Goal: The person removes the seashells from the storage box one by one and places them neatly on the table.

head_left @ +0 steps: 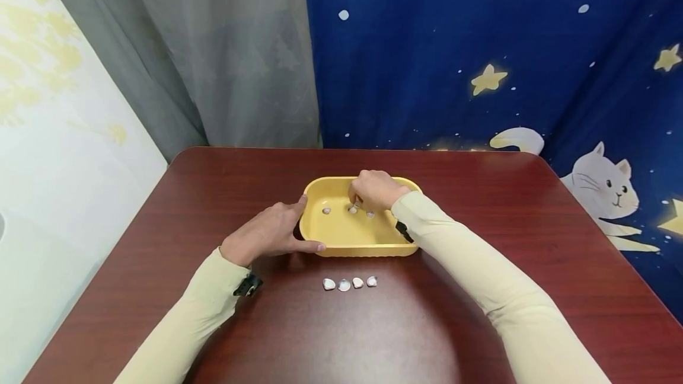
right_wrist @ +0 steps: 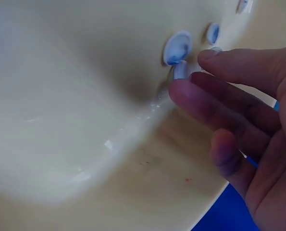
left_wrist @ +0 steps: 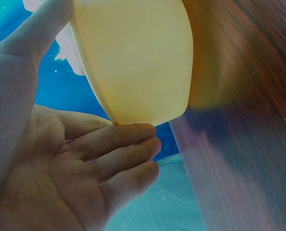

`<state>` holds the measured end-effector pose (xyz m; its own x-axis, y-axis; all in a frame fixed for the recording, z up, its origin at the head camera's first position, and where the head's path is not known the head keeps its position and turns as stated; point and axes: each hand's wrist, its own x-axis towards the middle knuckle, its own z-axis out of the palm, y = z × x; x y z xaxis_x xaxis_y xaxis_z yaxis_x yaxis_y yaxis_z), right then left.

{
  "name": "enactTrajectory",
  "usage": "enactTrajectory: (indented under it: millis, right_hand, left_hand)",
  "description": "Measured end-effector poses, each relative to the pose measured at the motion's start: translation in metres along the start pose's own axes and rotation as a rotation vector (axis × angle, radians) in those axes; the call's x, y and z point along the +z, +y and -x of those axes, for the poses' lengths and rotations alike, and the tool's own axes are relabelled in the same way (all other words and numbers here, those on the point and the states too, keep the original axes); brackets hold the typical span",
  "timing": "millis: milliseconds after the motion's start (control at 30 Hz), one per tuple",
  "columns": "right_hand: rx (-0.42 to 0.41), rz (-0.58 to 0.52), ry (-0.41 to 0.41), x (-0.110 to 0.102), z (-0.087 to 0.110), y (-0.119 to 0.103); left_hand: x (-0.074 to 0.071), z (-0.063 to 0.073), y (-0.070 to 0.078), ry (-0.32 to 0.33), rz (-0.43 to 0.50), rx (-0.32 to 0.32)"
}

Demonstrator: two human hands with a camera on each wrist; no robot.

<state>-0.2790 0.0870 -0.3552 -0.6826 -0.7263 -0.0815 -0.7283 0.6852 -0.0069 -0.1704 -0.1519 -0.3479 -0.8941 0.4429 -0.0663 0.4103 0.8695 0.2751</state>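
A yellow tray [head_left: 363, 250] stands on the table, with several small seashells [head_left: 326, 210] in it. My left hand [head_left: 272, 231] spans the tray's left end, thumb by the near side and fingers at the far side. In the left wrist view those fingers lie nearly straight against the tray wall [left_wrist: 138, 62]. Inside the tray, my right hand [head_left: 376, 189] reaches down with bent fingers. Its thumb and fingertips are close around a pale shell [right_wrist: 180, 70], beside a larger shell [right_wrist: 178, 47]. Whether they pinch a shell is unclear.
On the dark red table [head_left: 256, 325], in front of the tray, several white shells [head_left: 344, 285] lie in a row. Behind the table hang a grey curtain [head_left: 240, 64] and a blue starry curtain [head_left: 405, 64]. A white wall [head_left: 64, 153] borders the left side.
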Motion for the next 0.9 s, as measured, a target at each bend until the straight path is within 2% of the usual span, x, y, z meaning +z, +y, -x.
enactTrajectory:
  millis: [233,533,900]
  right_hand:
    - [-0.004,-0.013,-0.013,-0.012,0.007,-0.002]
    - [-0.062,-0.032,0.021,-0.025,0.021,-0.002]
    - [-0.117,-0.059,0.074,-0.039,0.051,-0.012]
  left_hand:
    - [0.001,0.000,0.000,0.010,0.000,0.006]
    - [0.002,0.001,0.000,0.004,-0.006,-0.003]
    - [0.002,0.001,0.002,0.012,-0.012,-0.001]
